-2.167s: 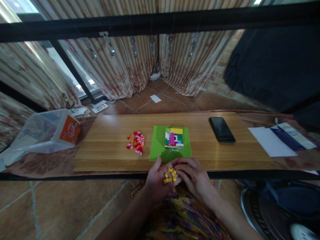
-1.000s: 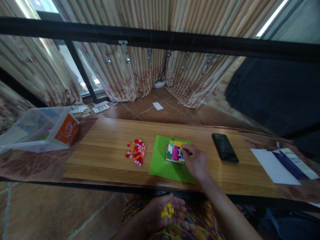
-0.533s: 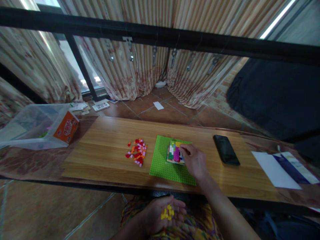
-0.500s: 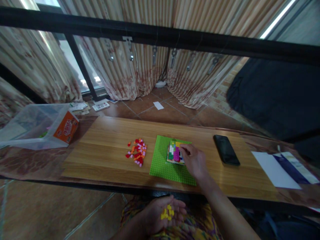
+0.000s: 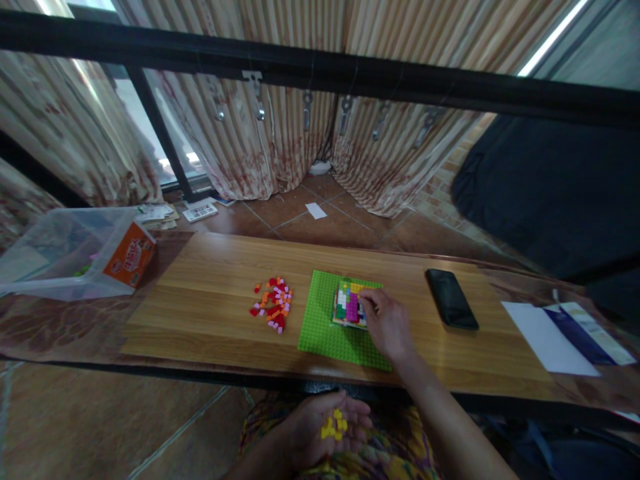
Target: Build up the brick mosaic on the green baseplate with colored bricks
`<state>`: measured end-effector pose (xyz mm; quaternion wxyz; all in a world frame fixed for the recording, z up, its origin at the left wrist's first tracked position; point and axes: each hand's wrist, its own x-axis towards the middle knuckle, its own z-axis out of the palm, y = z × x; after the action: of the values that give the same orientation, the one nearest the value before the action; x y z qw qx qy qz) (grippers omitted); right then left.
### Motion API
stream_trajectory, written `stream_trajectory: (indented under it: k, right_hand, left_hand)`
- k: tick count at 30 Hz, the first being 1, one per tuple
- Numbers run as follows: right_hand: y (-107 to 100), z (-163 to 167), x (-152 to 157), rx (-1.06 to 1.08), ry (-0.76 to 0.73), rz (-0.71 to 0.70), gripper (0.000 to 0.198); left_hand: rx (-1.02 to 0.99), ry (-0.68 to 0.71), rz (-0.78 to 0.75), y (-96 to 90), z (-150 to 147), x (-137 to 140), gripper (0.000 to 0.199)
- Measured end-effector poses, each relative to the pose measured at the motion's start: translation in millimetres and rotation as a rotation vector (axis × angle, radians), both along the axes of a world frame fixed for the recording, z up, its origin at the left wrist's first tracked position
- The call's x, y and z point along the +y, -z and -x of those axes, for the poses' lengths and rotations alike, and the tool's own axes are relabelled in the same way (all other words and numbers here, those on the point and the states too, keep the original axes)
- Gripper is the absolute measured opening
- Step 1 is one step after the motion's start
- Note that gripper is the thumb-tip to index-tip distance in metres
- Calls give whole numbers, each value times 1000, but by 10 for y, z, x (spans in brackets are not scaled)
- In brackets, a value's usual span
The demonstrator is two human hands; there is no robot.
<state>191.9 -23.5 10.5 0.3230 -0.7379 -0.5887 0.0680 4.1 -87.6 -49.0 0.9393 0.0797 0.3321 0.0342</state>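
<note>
Near the bench's front edge my left hand (image 5: pixel 313 430) is turned palm up with its fingers loosely extended. Several small yellow toy bricks (image 5: pixel 334 425) lie on that palm. My right hand (image 5: pixel 393 323) has thumb and fingertips pinched together at the right side of a small, layered toy-brick build (image 5: pixel 351 307) with white, green, yellow and magenta studs. Whatever is between those fingertips is hidden. Under the build lies a green studded baseplate (image 5: pixel 317 327). A loose pile of red, orange and pink bricks (image 5: pixel 277 307) is left of the baseplate.
A black phone (image 5: pixel 451 299) lies right of the baseplate on the wooden board (image 5: pixel 210 293). White papers (image 5: pixel 550 337) lie farther right. A clear plastic bin (image 5: pixel 75 253) with an orange label stands at the left. A dark metal bar with hooks (image 5: pixel 300 70) crosses above the bench.
The view has shifted very slightly. My right hand stays at the same side of the build, and the yellow bricks stay on my left palm.
</note>
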Motion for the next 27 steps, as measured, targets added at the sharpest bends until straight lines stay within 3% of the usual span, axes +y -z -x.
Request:
stream_trajectory:
  k: [9, 12, 15, 19, 27]
  right_hand:
    - [153, -86, 78, 232, 186, -110, 20]
    - [224, -129, 106, 330, 253, -131, 34]
    - [281, -159, 141, 563, 234, -95, 48]
    - [302, -162, 198, 809, 160, -41, 50]
    - [301, -155, 231, 774, 174, -79, 49]
  left_hand:
    - [-54, 4, -7, 68, 10, 0, 43]
    - [-57, 3, -13, 79, 11, -12, 45]
    - [-57, 1, -18, 70, 15, -15, 46]
    - [-63, -2, -23, 40, 22, -17, 46]
    - [-61, -23, -7, 90, 11, -17, 47]
